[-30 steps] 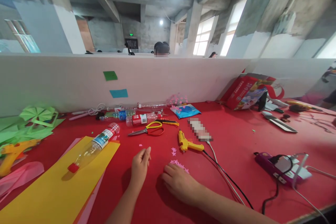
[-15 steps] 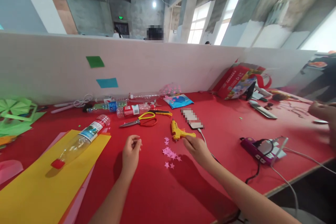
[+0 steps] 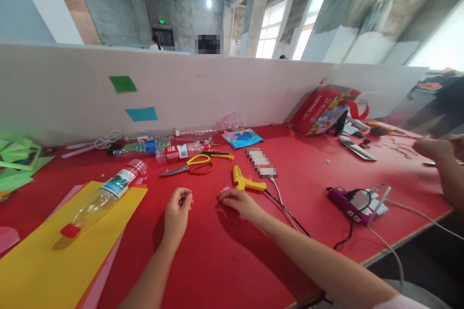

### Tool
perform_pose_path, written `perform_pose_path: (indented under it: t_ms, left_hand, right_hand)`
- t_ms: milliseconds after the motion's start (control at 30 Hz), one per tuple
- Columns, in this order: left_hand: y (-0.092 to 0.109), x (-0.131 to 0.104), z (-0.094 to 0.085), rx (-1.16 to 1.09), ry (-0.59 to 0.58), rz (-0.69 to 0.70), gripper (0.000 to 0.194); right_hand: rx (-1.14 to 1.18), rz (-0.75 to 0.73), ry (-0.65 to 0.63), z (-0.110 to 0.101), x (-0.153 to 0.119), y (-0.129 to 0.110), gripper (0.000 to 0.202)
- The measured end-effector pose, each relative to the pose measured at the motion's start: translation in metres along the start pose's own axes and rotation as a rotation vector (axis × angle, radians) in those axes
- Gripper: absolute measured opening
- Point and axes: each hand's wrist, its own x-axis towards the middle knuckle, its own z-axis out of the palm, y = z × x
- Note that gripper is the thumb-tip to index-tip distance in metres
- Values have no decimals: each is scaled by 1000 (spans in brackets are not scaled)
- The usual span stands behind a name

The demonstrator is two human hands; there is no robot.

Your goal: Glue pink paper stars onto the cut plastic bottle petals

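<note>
Over a small group of pink paper stars (image 3: 226, 188) is my right hand (image 3: 241, 203), its fingers stretched forward and covering most of them. Just beyond it, a yellow hot glue gun (image 3: 247, 183) lies on the red tabletop (image 3: 213, 256), its black cord running to the right. My left hand (image 3: 177, 210) hovers to the left of the stars with fingers curled in towards the thumb; whatever it may hold is hidden. Ahead of it lie yellow-and-red-handled scissors (image 3: 187, 168) and a yellow utility knife (image 3: 222, 155).
A plastic bottle (image 3: 105, 198) lies on yellow paper (image 3: 72, 260) at left. Several more bottles (image 3: 177, 152) line the white partition (image 3: 203, 87). A phone (image 3: 261, 163) and purple power strip (image 3: 350, 206) with cables sit right. Another person's hand (image 3: 433, 148) is at far right.
My right hand has let go of the glue gun's handle and moved left onto the pink stars. The glue gun stays lying on the table. My left hand keeps its curled pose.
</note>
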Motion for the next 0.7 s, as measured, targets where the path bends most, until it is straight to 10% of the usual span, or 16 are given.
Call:
perform_pose_path:
  t_ms: [167,433,700]
  left_hand:
    - [-3,2,-3,40,23,16,23]
    - [-12,1,2,166,-40,91,19]
    - [-12,-4,7,374,-236,248,19]
  right_hand:
    - [-17,-60,158,0,5,-10,10]
    - [-14,12,-36,-6,-36,-2,13]
    - [-127,-114,107,-5,3,6,7]
